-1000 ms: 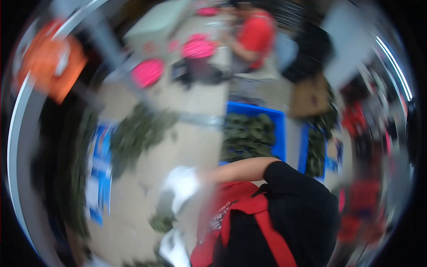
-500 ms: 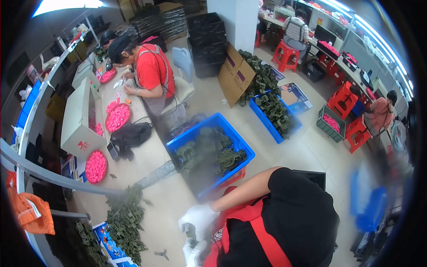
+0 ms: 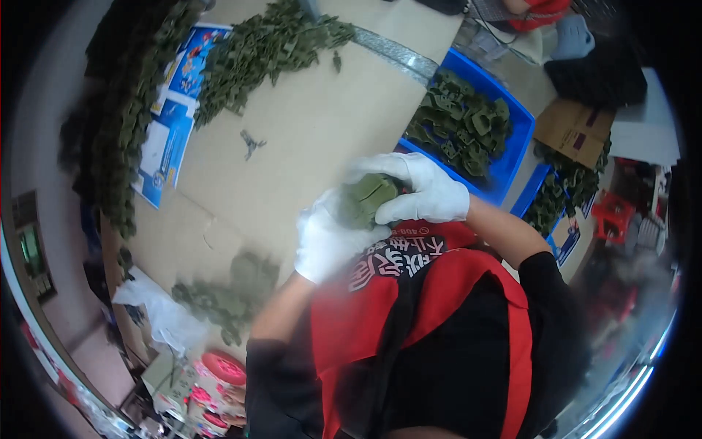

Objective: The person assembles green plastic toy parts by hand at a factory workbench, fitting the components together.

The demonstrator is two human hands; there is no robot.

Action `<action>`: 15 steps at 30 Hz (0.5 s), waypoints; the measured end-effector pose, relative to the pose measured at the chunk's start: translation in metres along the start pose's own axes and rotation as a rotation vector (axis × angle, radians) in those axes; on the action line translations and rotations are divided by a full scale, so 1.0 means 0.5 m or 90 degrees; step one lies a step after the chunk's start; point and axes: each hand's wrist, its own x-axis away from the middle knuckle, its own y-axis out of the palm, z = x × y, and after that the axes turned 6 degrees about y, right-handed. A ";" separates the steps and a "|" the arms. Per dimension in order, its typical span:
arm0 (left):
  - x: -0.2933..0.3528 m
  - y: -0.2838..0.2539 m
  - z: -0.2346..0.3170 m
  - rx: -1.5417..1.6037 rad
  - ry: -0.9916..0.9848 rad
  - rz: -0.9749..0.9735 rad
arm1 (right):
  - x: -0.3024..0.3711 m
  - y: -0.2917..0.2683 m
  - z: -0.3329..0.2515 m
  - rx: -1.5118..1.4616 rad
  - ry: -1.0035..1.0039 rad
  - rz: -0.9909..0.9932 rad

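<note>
Both my hands wear white gloves and meet in front of my red apron. An olive-green moulded piece (image 3: 371, 199), thin and curved, sits between them; its exact kind cannot be made out. My left hand (image 3: 329, 238) is closed around its lower left side. From the right, my right hand (image 3: 428, 190) grips the same piece with the thumb across its front and the fingers over the top. Close to my right hand stands a blue bin (image 3: 504, 172) holding loose green pieces (image 3: 468, 121) of similar colour.
A large heap of green pieces (image 3: 270, 55) lies on the table (image 3: 292, 121) beside blue printed sheets (image 3: 175, 139). A small branched dark piece (image 3: 252, 144) rests nearby. More green pieces (image 3: 234, 293) lie at the near left by a clear plastic bag (image 3: 164, 311). A metal strip (image 3: 391, 53) crosses the table.
My view has swung down and left from the room to the table and my hands. Both hands, with the green piece between them, now show fully.
</note>
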 end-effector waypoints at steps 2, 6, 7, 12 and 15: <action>0.009 0.004 -0.003 -0.049 -0.030 0.005 | -0.012 -0.007 0.010 -0.001 -0.038 -0.048; 0.037 -0.008 -0.029 -0.060 -0.021 0.069 | -0.036 0.005 -0.014 -0.004 0.001 -0.104; 0.039 -0.014 -0.036 -0.020 -0.012 0.049 | -0.039 0.011 -0.013 -0.003 0.002 -0.112; 0.025 -0.019 -0.041 0.070 -0.006 0.020 | -0.049 0.031 -0.022 -0.051 0.069 -0.039; 0.015 -0.018 -0.044 0.157 -0.077 0.000 | -0.057 0.045 -0.013 -0.079 0.125 0.006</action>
